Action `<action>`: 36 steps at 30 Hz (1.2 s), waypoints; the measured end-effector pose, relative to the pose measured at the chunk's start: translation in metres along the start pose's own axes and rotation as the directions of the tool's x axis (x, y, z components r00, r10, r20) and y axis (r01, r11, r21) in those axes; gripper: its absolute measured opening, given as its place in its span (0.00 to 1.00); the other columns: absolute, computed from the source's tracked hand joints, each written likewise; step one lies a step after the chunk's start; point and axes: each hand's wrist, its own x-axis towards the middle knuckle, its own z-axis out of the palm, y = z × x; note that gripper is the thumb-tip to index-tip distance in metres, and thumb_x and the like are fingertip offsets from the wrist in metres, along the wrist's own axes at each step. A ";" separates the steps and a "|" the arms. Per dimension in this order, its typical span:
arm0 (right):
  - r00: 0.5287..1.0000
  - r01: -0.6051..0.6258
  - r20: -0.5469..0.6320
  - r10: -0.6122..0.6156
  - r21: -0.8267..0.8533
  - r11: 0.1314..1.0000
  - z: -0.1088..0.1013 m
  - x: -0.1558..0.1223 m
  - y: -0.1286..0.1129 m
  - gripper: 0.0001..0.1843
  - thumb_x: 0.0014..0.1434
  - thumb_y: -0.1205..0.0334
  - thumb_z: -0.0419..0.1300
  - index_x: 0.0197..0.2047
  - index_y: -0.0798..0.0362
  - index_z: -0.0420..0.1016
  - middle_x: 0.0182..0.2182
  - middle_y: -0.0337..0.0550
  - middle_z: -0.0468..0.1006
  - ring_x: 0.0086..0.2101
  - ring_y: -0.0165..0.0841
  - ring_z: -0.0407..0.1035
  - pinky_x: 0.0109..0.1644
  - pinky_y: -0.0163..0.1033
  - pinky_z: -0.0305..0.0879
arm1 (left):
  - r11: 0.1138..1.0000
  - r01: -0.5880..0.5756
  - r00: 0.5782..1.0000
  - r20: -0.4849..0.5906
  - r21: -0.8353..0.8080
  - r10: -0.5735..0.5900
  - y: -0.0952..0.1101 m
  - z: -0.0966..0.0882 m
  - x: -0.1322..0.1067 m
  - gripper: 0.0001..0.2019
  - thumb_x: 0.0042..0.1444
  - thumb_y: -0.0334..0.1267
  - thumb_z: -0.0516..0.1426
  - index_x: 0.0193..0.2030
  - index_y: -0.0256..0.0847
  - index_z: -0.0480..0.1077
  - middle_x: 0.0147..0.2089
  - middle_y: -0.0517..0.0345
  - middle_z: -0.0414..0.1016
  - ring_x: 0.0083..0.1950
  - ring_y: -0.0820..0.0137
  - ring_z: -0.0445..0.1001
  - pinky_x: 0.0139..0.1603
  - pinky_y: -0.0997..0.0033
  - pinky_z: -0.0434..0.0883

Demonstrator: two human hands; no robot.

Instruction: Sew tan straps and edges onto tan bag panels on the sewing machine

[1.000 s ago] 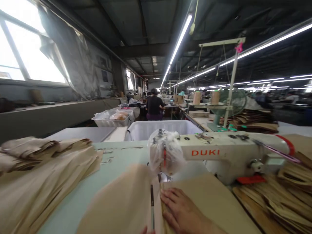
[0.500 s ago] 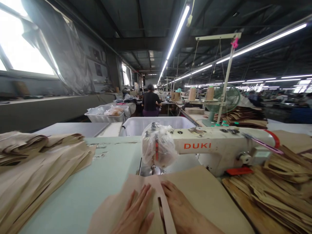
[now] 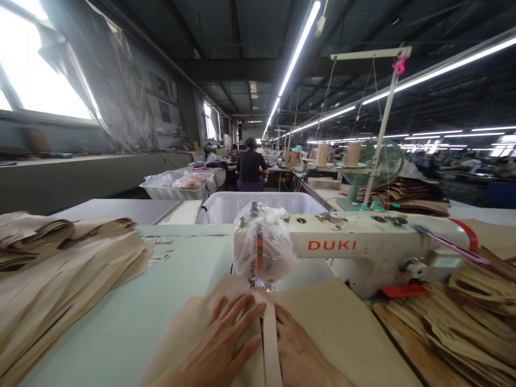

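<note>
A beige cloth panel lies under the needle area of a white sewing machine, whose head is wrapped in a clear plastic bag. A narrow beige strip runs lengthwise on the cloth, with a dark gap along its left side. My left hand rests flat on the cloth left of the strip, fingers stretched toward the needle. On the other side, my right hand lies flat on the panel against the strip's edge, its fingertips partly hidden. The needle itself is too small to make out.
Beige cloth pieces are piled at left on the pale green table. More pieces lie on a wooden board at right. Behind the machine stands a white bin. A thread stand rises at right; a person sits ahead.
The cloth and strip have shifted forward toward the needle, the strip now lying straighter. My left hand has moved forward and closer to the strip. The view has turned slightly left.
</note>
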 end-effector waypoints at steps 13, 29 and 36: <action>0.989 -0.119 0.096 0.114 0.050 0.992 -0.017 -0.001 -0.016 0.29 0.61 0.69 0.54 0.66 0.51 0.64 0.67 0.43 0.59 0.65 0.35 0.51 0.73 0.43 0.45 | 0.996 0.010 0.998 -0.063 -0.094 -0.016 -0.003 -0.005 -0.005 0.23 0.68 0.48 0.53 0.66 0.45 0.59 0.67 0.50 0.64 0.67 0.56 0.63 0.66 0.50 0.66; 0.988 -0.125 0.097 0.124 0.006 0.992 -0.014 -0.002 -0.012 0.29 0.59 0.70 0.53 0.64 0.52 0.67 0.66 0.45 0.61 0.65 0.36 0.51 0.73 0.45 0.44 | 0.997 0.050 0.985 -0.160 -0.059 -0.059 -0.019 -0.002 0.028 0.14 0.67 0.45 0.54 0.55 0.43 0.69 0.55 0.52 0.74 0.56 0.58 0.71 0.62 0.50 0.63; 0.981 -0.147 0.128 0.146 -0.005 0.989 -0.011 0.000 -0.009 0.30 0.60 0.70 0.53 0.66 0.54 0.64 0.66 0.47 0.60 0.66 0.37 0.51 0.74 0.46 0.43 | 0.998 0.042 0.991 -0.122 -0.048 -0.048 -0.029 0.004 0.025 0.20 0.66 0.42 0.53 0.63 0.46 0.63 0.64 0.53 0.70 0.63 0.58 0.68 0.67 0.47 0.58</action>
